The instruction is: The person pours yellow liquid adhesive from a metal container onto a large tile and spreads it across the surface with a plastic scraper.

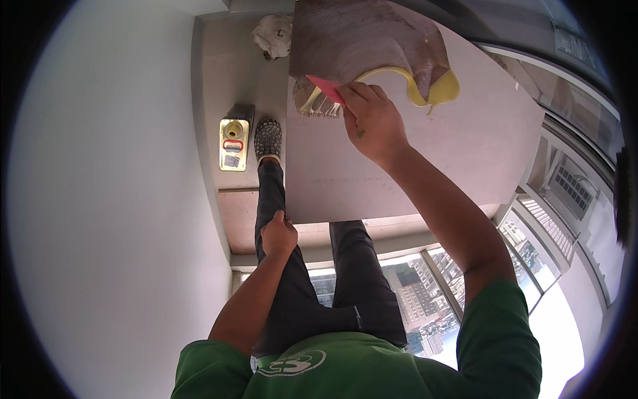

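Observation:
My right hand grips a flat pink spreader, its edge on pale yellowish streaks at the upper left of a pale board. A dark brown smeared area covers the board's upper part, bordered by a curved band of thick yellow paste pooled at the right. My left hand is closed beside the board's lower left corner, over my leg; whether it grips the edge or something else I cannot make out.
A rectangular metal can with a red handle stands left of my shoe. A crumpled white cloth lies above. A white wall runs along the left, glass windows along the lower edge and right, with an outdoor unit beyond.

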